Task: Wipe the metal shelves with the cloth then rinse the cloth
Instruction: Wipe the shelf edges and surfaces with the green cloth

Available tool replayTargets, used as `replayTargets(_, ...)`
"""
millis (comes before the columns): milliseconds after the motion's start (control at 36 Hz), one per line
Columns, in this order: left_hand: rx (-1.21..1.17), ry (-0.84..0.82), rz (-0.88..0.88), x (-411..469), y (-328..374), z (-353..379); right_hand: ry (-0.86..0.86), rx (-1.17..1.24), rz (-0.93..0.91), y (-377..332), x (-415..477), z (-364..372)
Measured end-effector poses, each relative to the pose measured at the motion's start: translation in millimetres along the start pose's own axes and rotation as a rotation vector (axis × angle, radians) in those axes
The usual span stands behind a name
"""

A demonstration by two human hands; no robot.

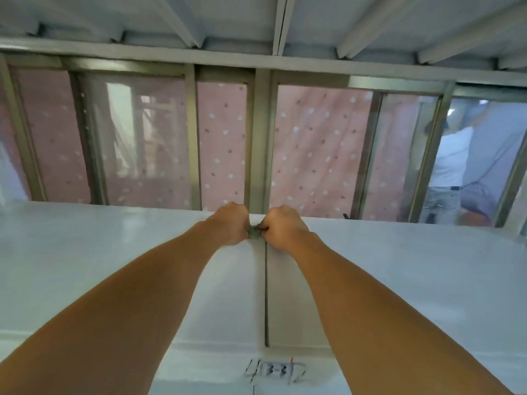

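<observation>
A white metal shelf (399, 266) stretches across the lower half of the head view, with a dark seam (266, 295) running down its middle. Both arms reach far in to the shelf's back edge. My left hand (231, 223) and my right hand (282, 226) are fists close together over the seam. A small bunched grey-green cloth (253, 232) shows between them, and both hands grip it. Most of the cloth is hidden inside the fists.
Another white shelf with ribs (256, 21) hangs close overhead. Grey uprights (261, 138) stand at the back edge, with a pink dotted curtain (313, 143) behind. A person in a white top (450, 161) stands at the far right. A handwritten label (273, 372) marks the front edge.
</observation>
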State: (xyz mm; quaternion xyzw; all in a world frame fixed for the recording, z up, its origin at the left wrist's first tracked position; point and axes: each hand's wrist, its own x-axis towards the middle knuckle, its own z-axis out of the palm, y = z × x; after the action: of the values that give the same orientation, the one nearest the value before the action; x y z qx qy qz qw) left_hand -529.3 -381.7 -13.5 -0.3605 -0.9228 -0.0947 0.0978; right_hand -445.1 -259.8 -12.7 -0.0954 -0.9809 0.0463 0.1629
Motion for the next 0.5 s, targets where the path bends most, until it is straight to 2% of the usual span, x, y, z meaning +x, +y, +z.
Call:
replayTargets(194,-0.070,0.039,-0.027,68.0,-16.5,16.1,-0.054,0.010,0.014,23.7,67.2,12.4)
replayTargets(333,-0.106,0.040,-0.018,105.2,-25.7,20.9,-0.027,0.013,-0.012,39.6,102.2,20.3)
replayTargets(500,-0.067,0.033,-0.068,129.1,-33.0,27.7,-0.047,0.002,0.014,38.4,133.4,32.3)
